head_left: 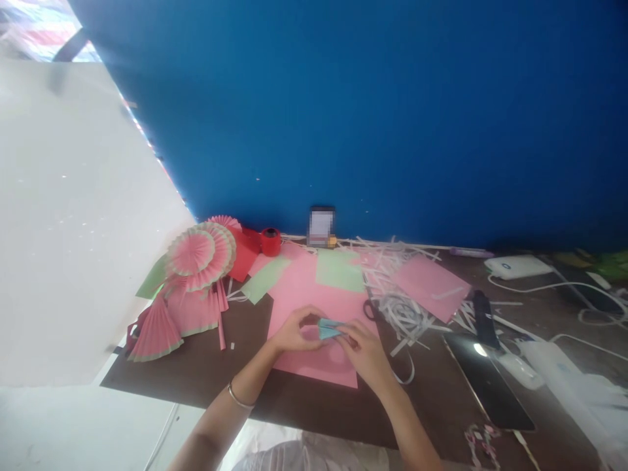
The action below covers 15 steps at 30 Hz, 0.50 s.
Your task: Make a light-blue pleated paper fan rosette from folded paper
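Observation:
A small light-blue folded paper piece (328, 328) is pinched between both my hands over a large pink paper sheet (314, 297) on the dark brown table (206, 366). My left hand (294, 332) grips its left end with curled fingers; a thin bangle sits on that wrist. My right hand (366, 353) holds its right end, fingers closed on it. Black-handled scissors (371, 307) lie just beyond my right hand.
Pleated pink paper fans (199, 258) are piled at the left. A red tape roll (270, 241), green sheets (338, 269), another pink sheet (429, 284) and white paper strips (400, 307) lie behind. A dark tablet (488, 379), white cables and a charger (517, 266) fill the right.

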Available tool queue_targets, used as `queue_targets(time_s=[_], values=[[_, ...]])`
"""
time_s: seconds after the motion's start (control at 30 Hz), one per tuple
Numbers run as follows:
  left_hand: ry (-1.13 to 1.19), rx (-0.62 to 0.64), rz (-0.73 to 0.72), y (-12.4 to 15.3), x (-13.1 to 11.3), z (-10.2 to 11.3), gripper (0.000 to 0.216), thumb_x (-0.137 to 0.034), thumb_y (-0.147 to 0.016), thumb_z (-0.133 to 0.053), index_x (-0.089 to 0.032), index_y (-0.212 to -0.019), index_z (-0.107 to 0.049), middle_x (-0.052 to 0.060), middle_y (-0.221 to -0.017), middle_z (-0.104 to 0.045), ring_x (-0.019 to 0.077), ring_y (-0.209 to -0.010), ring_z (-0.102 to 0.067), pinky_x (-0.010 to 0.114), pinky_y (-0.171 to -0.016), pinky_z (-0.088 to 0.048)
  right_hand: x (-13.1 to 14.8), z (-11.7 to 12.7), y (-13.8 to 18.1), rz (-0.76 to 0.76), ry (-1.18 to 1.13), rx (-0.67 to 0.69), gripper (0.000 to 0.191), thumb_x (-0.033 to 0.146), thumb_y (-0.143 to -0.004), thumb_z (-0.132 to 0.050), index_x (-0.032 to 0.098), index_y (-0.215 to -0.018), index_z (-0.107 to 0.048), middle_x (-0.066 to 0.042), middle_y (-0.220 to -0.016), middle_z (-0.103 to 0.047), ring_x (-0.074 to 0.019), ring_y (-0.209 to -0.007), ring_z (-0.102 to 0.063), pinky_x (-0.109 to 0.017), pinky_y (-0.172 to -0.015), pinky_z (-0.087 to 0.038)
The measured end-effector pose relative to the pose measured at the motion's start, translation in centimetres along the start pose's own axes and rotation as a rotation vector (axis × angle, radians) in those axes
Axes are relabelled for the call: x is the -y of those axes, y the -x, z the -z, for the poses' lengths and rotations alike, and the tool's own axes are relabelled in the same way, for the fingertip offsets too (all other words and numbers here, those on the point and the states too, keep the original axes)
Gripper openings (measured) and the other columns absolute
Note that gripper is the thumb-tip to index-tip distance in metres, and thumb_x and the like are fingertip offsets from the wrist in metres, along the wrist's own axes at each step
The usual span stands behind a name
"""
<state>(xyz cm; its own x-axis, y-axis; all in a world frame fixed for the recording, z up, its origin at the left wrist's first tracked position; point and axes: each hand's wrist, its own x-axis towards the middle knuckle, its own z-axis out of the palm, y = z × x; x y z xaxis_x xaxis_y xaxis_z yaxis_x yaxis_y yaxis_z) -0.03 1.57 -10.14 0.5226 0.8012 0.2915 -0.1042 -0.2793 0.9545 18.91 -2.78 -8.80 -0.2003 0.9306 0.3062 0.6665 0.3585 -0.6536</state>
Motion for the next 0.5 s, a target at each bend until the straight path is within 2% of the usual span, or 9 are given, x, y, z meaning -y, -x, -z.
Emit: queue_targets(time_s=[0.13,0.23,0.33,0.4,0.5], values=[[-0.045,-0.004,-0.041,0.0,0.2,-0.1,0.039,-0.022,-0.068,-0.067,-0.016,-0.105,-0.057,0.009,-0.101,-0.06,0.018,-0.091,-0.06,0.034,-0.084,-0.049,0.1,0.4,0.0,-0.003,0.011,-0.021,0.017,0.031,-0.085,-0.048,0.023,-0.087,-0.063,-0.002,-0.077,-0.053,-0.012,-0.059,-0.052,-0.026,-0.059,-0.047],[-0.151,0.016,-0.114,-0.2,0.1,-0.1,0.026,-0.025,-0.071,-0.066,-0.017,-0.095,-0.065,0.009,-0.095,-0.064,0.0177,-0.089,-0.061,0.033,-0.082,-0.05,0.1,0.6,0.0,-0.007,0.043,-0.064,0.018,0.035,-0.084,-0.05,0.023,-0.082,-0.064,-0.003,-0.08,-0.05,-0.0121,-0.061,-0.052,-0.026,-0.06,-0.047],[-0.172,-0.031,-0.126,-0.3,0.3,-0.1,0.02,-0.028,-0.073,-0.065,-0.016,-0.089,-0.069,0.011,-0.092,-0.065,0.0174,-0.085,-0.063,0.032,-0.079,-0.051,-0.3,0.5,0.2,-0.024,-0.005,-0.086,0.018,0.036,-0.083,-0.051,0.022,-0.082,-0.063,-0.003,-0.085,-0.051,-0.0097,-0.055,-0.05,-0.027,-0.059,-0.048],[-0.144,-0.059,-0.104,-0.2,0.6,-0.1,0.02,-0.03,-0.074,-0.064,-0.016,-0.089,-0.07,0.011,-0.091,-0.066,0.0175,-0.083,-0.064,0.032,-0.077,-0.052,-0.6,0.3,0.4,-0.076,-0.08,-0.135,0.022,0.038,-0.08,-0.054,0.021,-0.093,-0.058,-0.005,-0.091,-0.054,-0.0086,-0.051,-0.048,-0.027,-0.056,-0.048],[-0.079,-0.073,-0.075,-0.1,1.0,-0.1,0.021,-0.03,-0.074,-0.065,-0.018,-0.09,-0.071,0.012,-0.092,-0.067,0.0182,-0.083,-0.064,0.032,-0.075,-0.052,-0.9,0.0,0.7,-0.202,-0.168,-0.173,0.048,0.041,-0.073,-0.062,0.018,-0.113,-0.048,-0.01,-0.099,-0.057,-0.0106,-0.054,-0.053,-0.027,-0.053,-0.049]])
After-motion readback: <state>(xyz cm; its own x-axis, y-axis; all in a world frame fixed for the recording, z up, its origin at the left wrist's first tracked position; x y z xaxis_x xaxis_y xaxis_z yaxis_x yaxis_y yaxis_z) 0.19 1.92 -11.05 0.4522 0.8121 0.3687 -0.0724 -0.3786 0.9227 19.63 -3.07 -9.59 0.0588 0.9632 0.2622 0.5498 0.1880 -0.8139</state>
